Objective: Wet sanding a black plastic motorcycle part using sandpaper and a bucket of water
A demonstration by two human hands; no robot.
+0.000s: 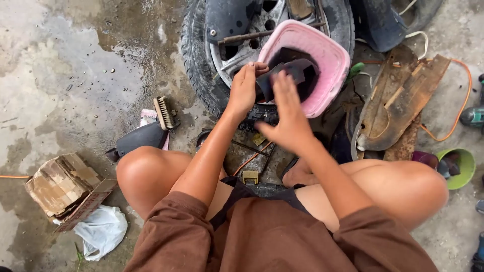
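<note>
1. Right, the person is crouched on wet concrete, both hands up at a pink basin (330, 60) that leans on a car wheel (201, 75).
2. The left hand (243, 90) is curled around the near edge of a dark rubbery piece (297, 70), thumb side up, fingers wrapped and gripping it.
3. The right hand (288, 113) lies flat, fingers spread and loose, palm pressed on the piece's face and not closed round anything.
4. The piece sits in the mouth of the basin, partly inside, touching both hands.
5. It looks thin and bendy, probably light; the wet ground suggests it could be slick, so I'd judge the edge where the left hand has it the safest grip.
6. Its long axis seems to run from the left hand across towards the basin's far rim, the broad face tilted up at the camera; which end leads I cannot tell.
7. Around them: a scrub brush (165, 113) just left of the wheel, a torn cardboard box (65, 186) by the left knee with a white plastic bag (103, 229) touching it, a rusty curved panel (398, 106) to the right, and a green bowl (461, 168) beyond the right knee.
</note>
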